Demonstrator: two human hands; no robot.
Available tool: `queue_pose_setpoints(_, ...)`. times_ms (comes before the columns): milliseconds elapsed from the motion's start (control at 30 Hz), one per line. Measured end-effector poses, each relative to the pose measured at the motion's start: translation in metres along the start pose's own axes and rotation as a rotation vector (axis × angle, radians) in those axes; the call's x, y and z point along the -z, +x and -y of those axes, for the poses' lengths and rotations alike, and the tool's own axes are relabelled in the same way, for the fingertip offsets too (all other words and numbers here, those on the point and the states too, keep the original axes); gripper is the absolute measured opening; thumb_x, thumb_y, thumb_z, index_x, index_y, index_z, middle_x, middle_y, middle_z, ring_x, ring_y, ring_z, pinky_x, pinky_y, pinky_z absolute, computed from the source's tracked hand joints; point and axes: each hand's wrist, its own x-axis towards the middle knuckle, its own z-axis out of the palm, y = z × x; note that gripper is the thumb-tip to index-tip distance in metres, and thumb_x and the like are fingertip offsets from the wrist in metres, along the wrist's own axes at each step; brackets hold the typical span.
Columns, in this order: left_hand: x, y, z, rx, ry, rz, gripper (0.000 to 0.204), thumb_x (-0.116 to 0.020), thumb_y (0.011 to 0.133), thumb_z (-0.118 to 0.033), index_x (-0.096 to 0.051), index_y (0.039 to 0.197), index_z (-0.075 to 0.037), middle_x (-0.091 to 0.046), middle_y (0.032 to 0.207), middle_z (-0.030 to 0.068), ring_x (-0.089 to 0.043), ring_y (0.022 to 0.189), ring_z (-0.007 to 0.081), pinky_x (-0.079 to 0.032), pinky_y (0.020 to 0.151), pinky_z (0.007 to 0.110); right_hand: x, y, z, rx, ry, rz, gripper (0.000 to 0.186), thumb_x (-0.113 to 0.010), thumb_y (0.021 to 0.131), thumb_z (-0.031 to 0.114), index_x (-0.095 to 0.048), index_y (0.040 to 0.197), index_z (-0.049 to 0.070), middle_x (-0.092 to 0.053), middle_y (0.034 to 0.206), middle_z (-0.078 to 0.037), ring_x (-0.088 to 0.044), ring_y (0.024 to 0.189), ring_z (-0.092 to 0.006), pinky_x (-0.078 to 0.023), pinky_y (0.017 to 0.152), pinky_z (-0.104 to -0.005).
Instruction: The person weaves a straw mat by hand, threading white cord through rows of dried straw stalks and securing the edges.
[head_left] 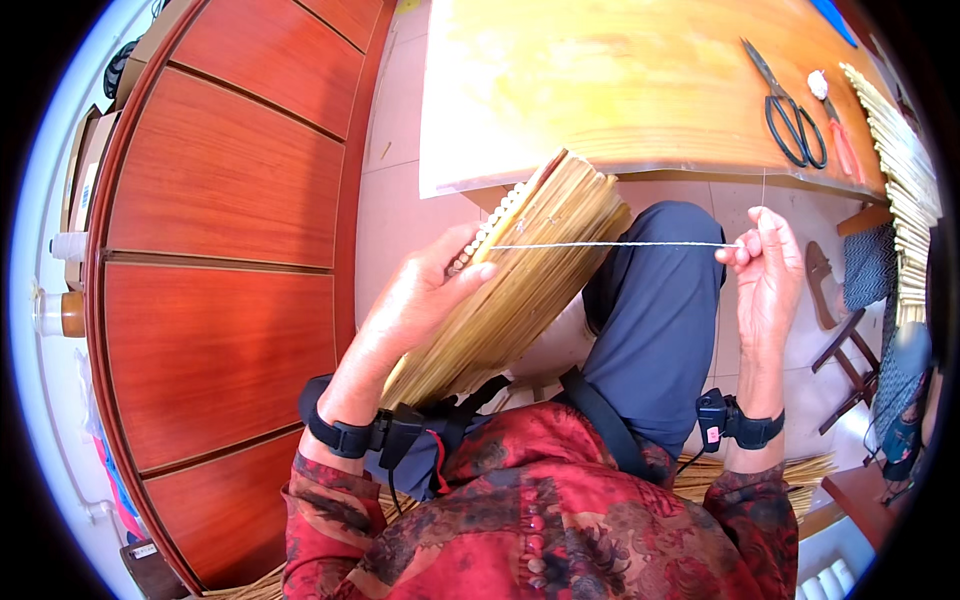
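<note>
A flat panel of dry straw stalks (pixel 535 265) leans slantwise across my lap, with a row of pale knobs along its upper left edge. My left hand (pixel 435 285) grips that edge, its thumb lying on the face of the stalks and the other fingers hidden behind. From the panel a white string (pixel 610 244) runs taut and level to the right. My right hand (pixel 768 255) pinches it between closed fingers, apart from the panel, above the right side of my knee. A thin thread end stands up from the right fingertips.
A wooden table (pixel 620 90) stands ahead, bearing black-handled scissors (pixel 790 115) and a red-handled tool (pixel 838 130) with white material at its tip. Another straw piece (pixel 905 190) lies at far right. A red wooden cabinet (pixel 220 340) rises close on the left. A stool (pixel 850 370) stands right.
</note>
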Motion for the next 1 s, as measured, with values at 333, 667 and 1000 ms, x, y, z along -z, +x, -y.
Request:
queue_pose_setpoints(333, 0.009, -0.003, -0.001, 0.107, -0.054, 0.090, 0.038, -0.061, 0.091, -0.015, -0.055, 0.126, 0.000, -0.063, 0.103, 0.0027, -0.053, 0.097, 0.0078, -0.045, 0.087, 0.025, -0.081, -0.062, -0.035, 0.260, -0.801, 0.756, 0.013, -0.061, 0.087, 0.005, -0.063, 0.099, 0.000, -0.065, 0.087, -0.018, -0.065, 0.080, -0.0321, -0.052, 0.070, -0.0337)
queue_pose_setpoints(667, 0.007, -0.006, 0.000, 0.100, -0.186, 0.063, 0.038, -0.063, 0.091, -0.016, -0.056, 0.124, 0.002, -0.064, 0.102, 0.0026, -0.053, 0.096, 0.0074, -0.045, 0.086, 0.026, -0.092, -0.054, -0.053, 0.393, -0.868, 0.838, 0.021, -0.058, 0.085, 0.001, -0.063, 0.106, -0.002, -0.066, 0.096, -0.019, -0.065, 0.090, -0.0336, -0.053, 0.077, -0.0363)
queue_pose_setpoints(1000, 0.005, -0.006, 0.003, 0.117, -0.201, 0.071, 0.036, -0.063, 0.092, -0.018, -0.058, 0.121, 0.002, -0.064, 0.104, 0.0036, -0.053, 0.097, 0.0081, -0.045, 0.088, 0.027, -0.095, -0.055, -0.045, 0.362, -0.926, 0.840, 0.020, -0.058, 0.086, 0.000, -0.063, 0.106, -0.003, -0.066, 0.094, -0.020, -0.065, 0.087, -0.0343, -0.054, 0.075, -0.0368)
